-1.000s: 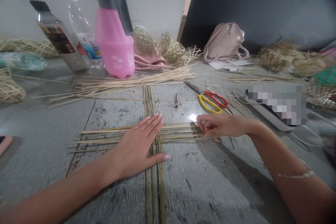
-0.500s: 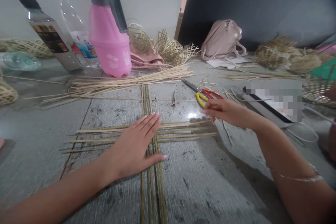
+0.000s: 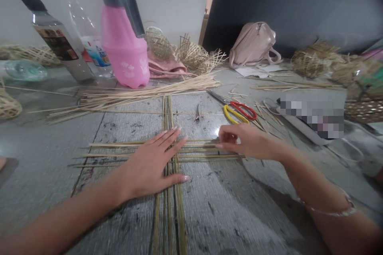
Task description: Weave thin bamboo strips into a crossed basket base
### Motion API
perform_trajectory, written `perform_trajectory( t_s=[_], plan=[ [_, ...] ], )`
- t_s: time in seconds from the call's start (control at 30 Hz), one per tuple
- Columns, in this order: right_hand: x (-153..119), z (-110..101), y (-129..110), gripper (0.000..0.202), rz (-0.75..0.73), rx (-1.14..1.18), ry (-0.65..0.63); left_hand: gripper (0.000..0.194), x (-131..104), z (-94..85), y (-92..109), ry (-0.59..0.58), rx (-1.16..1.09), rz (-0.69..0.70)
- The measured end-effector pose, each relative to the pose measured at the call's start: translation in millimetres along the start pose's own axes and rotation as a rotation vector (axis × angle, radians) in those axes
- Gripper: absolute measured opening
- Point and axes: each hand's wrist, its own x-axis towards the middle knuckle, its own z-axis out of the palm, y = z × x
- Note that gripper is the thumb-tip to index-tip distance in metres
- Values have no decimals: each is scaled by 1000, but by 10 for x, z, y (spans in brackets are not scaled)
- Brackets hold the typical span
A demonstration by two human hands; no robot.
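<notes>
Thin bamboo strips cross on the grey tabletop: an upright bundle of strips (image 3: 170, 215) runs towards me, and several sideways strips (image 3: 110, 145) pass across it. My left hand (image 3: 149, 165) lies flat over the crossing, fingers stretched and thumb apart. Over the right part of the sideways strips, my right hand (image 3: 249, 141) is closed in a pinch, thumb and forefinger at the strips; exactly how many it grips is hidden. Just beyond that hand lie scissors (image 3: 225, 102) with one red and one yellow handle. A small dark curved piece (image 3: 197, 114) lies left of them.
A loose pile of bamboo strips (image 3: 149, 89) spreads behind the crossing. Farther back stand a pink spray bottle (image 3: 125, 51), plastic bottles (image 3: 61, 36), woven pieces (image 3: 194, 53) and a pinkish bag (image 3: 251, 44). On the right lies a white object with a cable (image 3: 305, 123).
My right hand has moved left and nearer, from beside the scissors onto the sideways strips. The crossed strips have turned slightly under my left hand, which stays nearly in place.
</notes>
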Motion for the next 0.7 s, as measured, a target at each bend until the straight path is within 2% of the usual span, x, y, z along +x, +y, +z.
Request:
perform_trajectory(
  t_s=[0.1,0.2,0.37,0.5,0.7],
  plan=[
    [30,58,-75,25,6,19,-101,84,6,8,-3,18,-17,-5],
    [55,96,-81,25,-15,45,-118,74,14,54,9,81,-20,-35],
    [93,129,-36,33,-50,99,-166,79,23,157,12,172,12,-14],
    [132,142,1,45,-100,111,-193,78,25,168,-3,168,3,-12],
    [164,144,39,50,-161,124,-216,78,27,142,-9,139,-18,-25]
  ],
)
